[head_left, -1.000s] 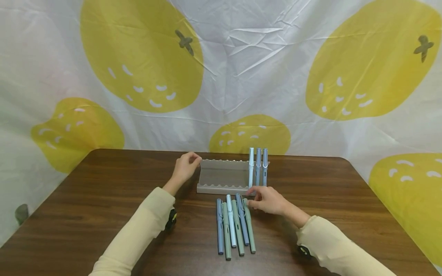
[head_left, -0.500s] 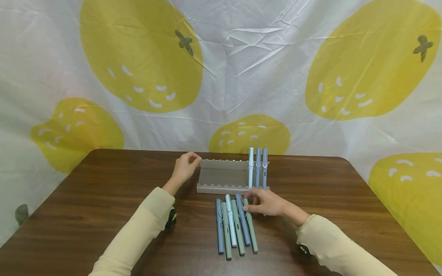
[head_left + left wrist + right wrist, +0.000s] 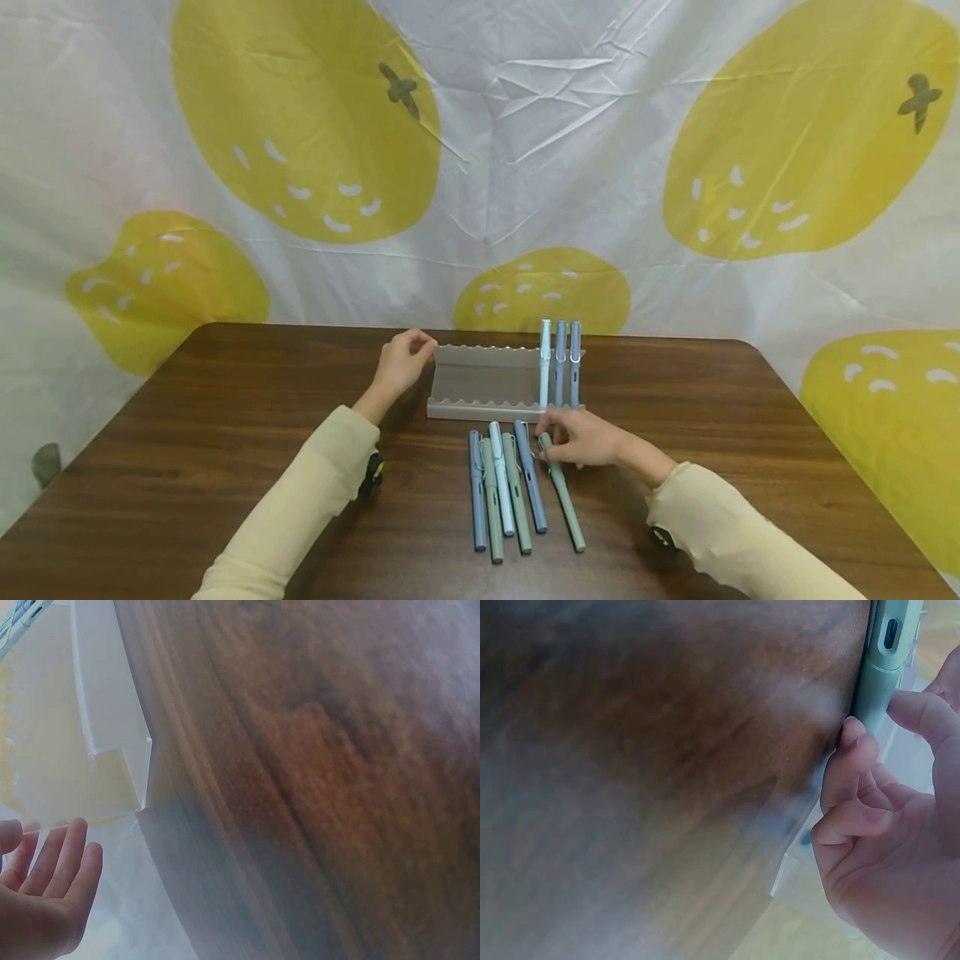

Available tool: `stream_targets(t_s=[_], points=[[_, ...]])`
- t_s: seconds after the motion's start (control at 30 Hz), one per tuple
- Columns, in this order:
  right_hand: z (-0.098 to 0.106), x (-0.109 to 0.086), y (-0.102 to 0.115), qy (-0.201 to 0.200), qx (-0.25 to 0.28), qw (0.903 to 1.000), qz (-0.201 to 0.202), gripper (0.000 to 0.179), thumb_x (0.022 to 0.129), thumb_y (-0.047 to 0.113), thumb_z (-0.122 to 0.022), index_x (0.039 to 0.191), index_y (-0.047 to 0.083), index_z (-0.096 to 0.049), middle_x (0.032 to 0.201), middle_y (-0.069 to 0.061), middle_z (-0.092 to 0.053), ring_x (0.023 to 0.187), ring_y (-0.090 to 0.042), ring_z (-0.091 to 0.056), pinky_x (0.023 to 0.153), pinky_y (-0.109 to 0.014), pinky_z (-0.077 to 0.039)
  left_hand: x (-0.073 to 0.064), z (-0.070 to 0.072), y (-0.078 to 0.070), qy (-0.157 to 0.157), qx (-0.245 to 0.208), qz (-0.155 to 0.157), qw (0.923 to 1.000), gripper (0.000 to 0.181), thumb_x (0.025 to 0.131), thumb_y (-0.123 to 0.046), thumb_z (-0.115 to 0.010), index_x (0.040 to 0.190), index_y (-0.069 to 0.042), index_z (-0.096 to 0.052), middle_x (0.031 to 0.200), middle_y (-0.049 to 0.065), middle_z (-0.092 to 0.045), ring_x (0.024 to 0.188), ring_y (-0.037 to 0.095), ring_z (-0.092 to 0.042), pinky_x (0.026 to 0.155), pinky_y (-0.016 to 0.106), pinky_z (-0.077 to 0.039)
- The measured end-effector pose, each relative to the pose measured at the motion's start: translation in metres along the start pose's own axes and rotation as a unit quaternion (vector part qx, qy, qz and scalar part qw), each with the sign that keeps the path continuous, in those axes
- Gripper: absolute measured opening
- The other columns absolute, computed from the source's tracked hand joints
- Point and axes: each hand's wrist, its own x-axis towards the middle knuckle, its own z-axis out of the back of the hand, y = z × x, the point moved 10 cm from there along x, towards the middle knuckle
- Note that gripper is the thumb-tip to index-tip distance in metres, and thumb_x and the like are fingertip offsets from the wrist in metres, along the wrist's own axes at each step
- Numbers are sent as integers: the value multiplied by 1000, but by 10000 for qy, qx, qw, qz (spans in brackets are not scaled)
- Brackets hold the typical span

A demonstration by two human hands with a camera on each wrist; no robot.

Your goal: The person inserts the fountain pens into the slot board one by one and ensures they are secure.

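Note:
My right hand [image 3: 590, 440] pinches a sage-green pen [image 3: 566, 498] by its capped end, between thumb and fingertips. That pen lies slanted, its lower end toward me; the right wrist view shows the slot in its barrel [image 3: 891, 634]. My left hand [image 3: 402, 367] holds the left edge of a clear, scalloped pen rack [image 3: 483, 382] between thumb and fingers. In the rack's right end stand a pale blue pen [image 3: 545, 367] and two darker blue pens [image 3: 575, 358]. Left of the green pen lie a slate-blue pen [image 3: 531, 479] and several others.
On the brown wooden table [image 3: 262, 467], the loose row also has a light blue pen [image 3: 501, 483], two green pens [image 3: 492, 508] and a blue pen [image 3: 477, 500]. Behind the table hangs a white cloth [image 3: 487, 167] printed with yellow fruit.
My right hand has taken hold of the rightmost green pen and drawn it right, apart from the row, its lower end swinging outward. My left hand stays at the rack.

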Motion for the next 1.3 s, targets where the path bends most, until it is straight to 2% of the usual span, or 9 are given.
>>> stream_targets(t_s=[0.13,0.3,0.5,0.67,0.83,1.03,1.3], points=[[1,1,3,-192,-246,9993,200,25,79,16,-65,95,2,-52,58,4,-51,39,-5,-44,39,-24,-41,0,0,1,-5,14,39,10000,20,90,-19,-53,93,-1,-62,81,11,-63,73,22,-60,71,37,-46],[4,2,8,-448,-529,9967,423,23,77,14,-66,91,4,-52,58,6,-48,44,-2,-42,42,-21,-38,-1,0,1,-5,13,30,10000,20,90,-18,-52,92,-1,-62,81,12,-63,73,22,-60,70,37,-46],[4,-1,-1,-274,-199,9994,74,21,80,11,-62,96,4,-52,61,3,-50,41,-6,-44,40,-24,-41,-2,0,-1,35,-3,21,10000,20,90,-18,-52,93,-1,-62,82,12,-63,75,23,-59,70,37,-46],[5,-4,-3,-207,85,9997,-76,21,82,12,-60,100,5,-51,65,1,-52,43,-8,-45,42,-26,-44,-3,0,-1,85,-10,83,9999,21,90,-19,-52,93,-1,-61,83,13,-63,76,23,-59,69,37,-46],[13,-4,-1,-446,528,9976,-42,21,81,8,-59,101,4,-51,66,0,-53,43,-8,-44,43,-27,-43,-2,-1,-1,109,-37,64,9999,21,90,-18,-51,93,0,-61,85,15,-63,76,24,-58,69,37,-46],[26,-4,-2,-818,1104,9904,-139,24,83,7,-59,103,3,-48,71,-5,-55,45,-10,-42,42,-25,-40,-2,-1,-1,85,-41,49,9999,20,91,-18,-51,93,0,-61,85,16,-63,76,24,-59,69,37,-46],[41,-6,-2,-1151,1396,9834,-147,26,84,5,-57,107,-1,-46,75,-9,-54,43,-11,-39,40,-26,-38,-1,0,0,99,-34,108,9999,21,91,-18,-51,94,-1,-61,86,16,-63,77,24,-59,70,38,-45]])
